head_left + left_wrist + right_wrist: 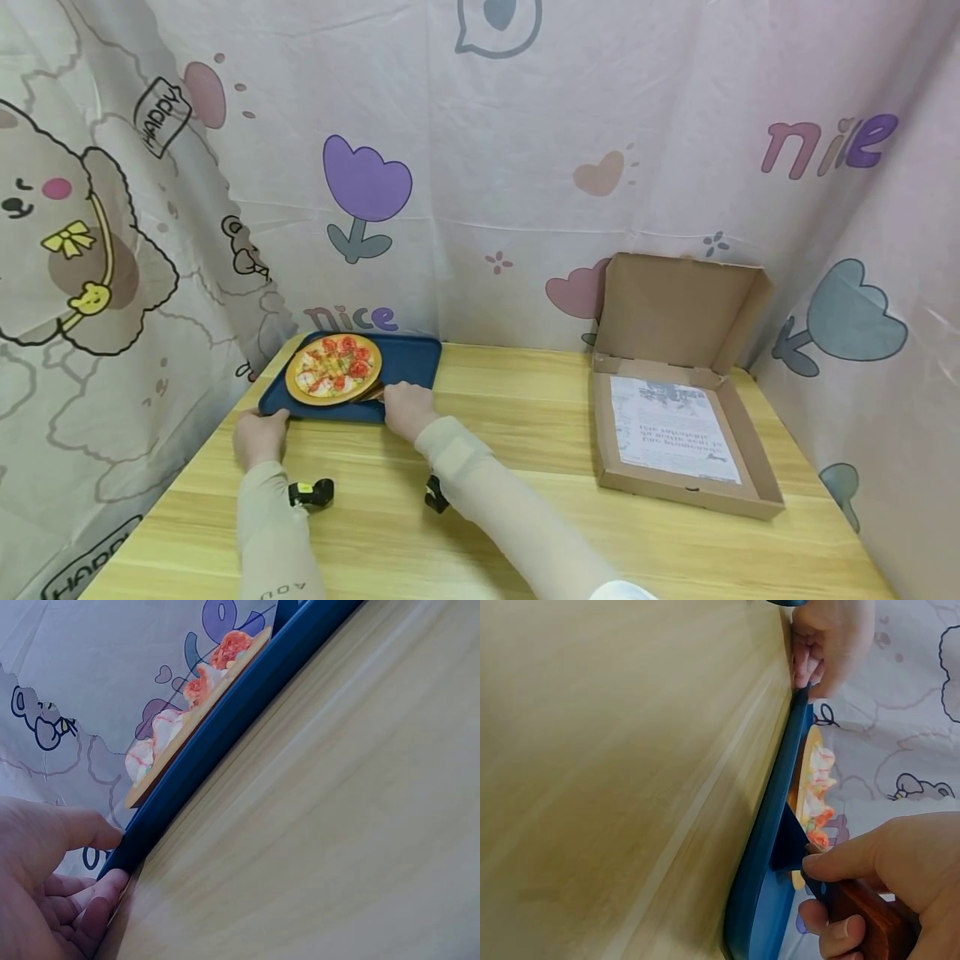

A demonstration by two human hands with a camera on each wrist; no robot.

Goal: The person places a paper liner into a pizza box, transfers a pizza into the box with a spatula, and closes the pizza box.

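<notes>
A round toy-like pizza (pixel 333 369) with red and white toppings lies on the left part of a blue tray (pixel 412 358). My left hand (pixel 260 437) pinches the tray's near left corner, the thumb on the rim's upper side and the fingers lower down, as the left wrist view shows. In my right hand (pixel 408 410) is a pizza server by its wooden handle (pixel 866 919). Its wide blade (pixel 787 844) points toward the pizza's near right edge. How far the blade reaches beneath the pizza is hidden.
An open cardboard pizza box (pixel 611 479) stands on the right side of the wooden table (pixel 517 417), its lid (pixel 663 312) raised at the back. Printed paper (pixel 671 429) lines its bottom. Patterned curtains (pixel 510 167) hang close behind and beside the table.
</notes>
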